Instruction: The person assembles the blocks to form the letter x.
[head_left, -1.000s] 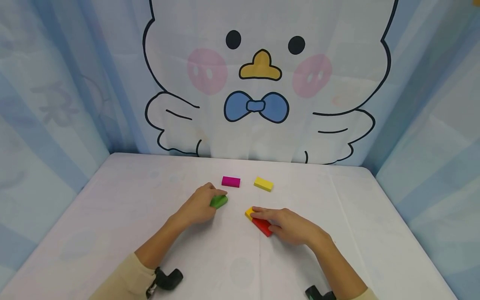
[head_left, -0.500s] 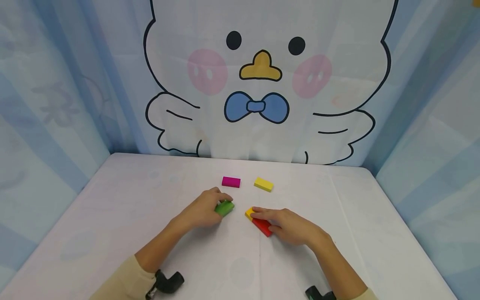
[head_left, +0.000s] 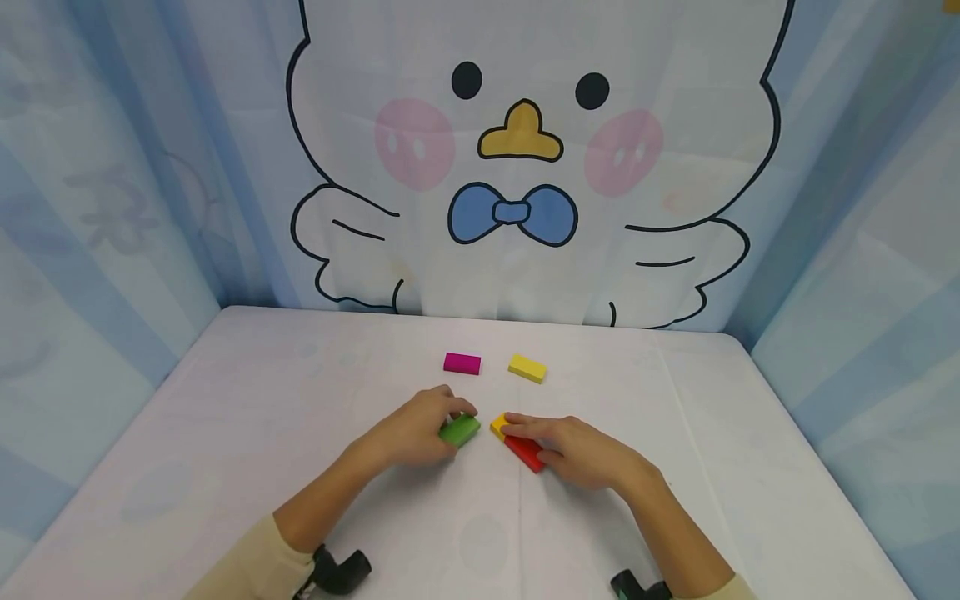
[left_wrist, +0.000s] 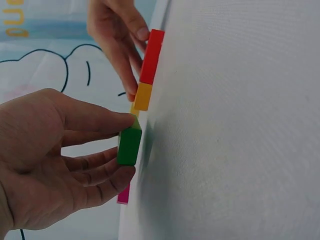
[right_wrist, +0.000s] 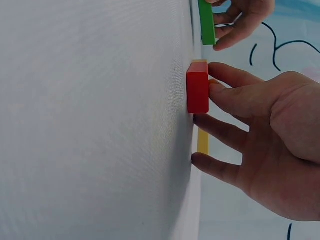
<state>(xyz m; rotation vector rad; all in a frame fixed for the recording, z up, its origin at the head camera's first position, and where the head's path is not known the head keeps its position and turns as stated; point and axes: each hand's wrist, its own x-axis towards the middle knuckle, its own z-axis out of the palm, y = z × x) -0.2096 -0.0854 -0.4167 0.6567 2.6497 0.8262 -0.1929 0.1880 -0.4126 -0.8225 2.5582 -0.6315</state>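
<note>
The left hand [head_left: 416, 433] is pinching the green block [head_left: 460, 430] between thumb and fingers, the block lying flat on the white table [head_left: 225, 417], just left of the orange block [head_left: 498, 427] with a small gap between them. In the left wrist view the thumb is pressing one long edge of the green block [left_wrist: 129, 146] and the curled fingers [left_wrist: 107, 175] are pressing the other.

The right hand [head_left: 581, 450] is resting on the red block [head_left: 523, 453], its fingers lying nearly straight along the block and reaching onto the orange one. The red and orange blocks are lying end to end, touching, in a slanted row. From the right wrist view, the fingers [right_wrist: 235, 97] are pressing on top of the red block [right_wrist: 198, 88] and the remaining fingers are spreading down to the table beside it.

Farther back on the table, a pink block [head_left: 461, 363] and a yellow block [head_left: 527, 368] are lying side by side, apart from each other and from the hands.

Behind the table a curtain [head_left: 112, 167] is hanging, printed with a white cartoon bird [head_left: 517, 125] wearing a blue bow tie. A few letters are showing on it at the edge of the left wrist view, too cropped to read.
</note>
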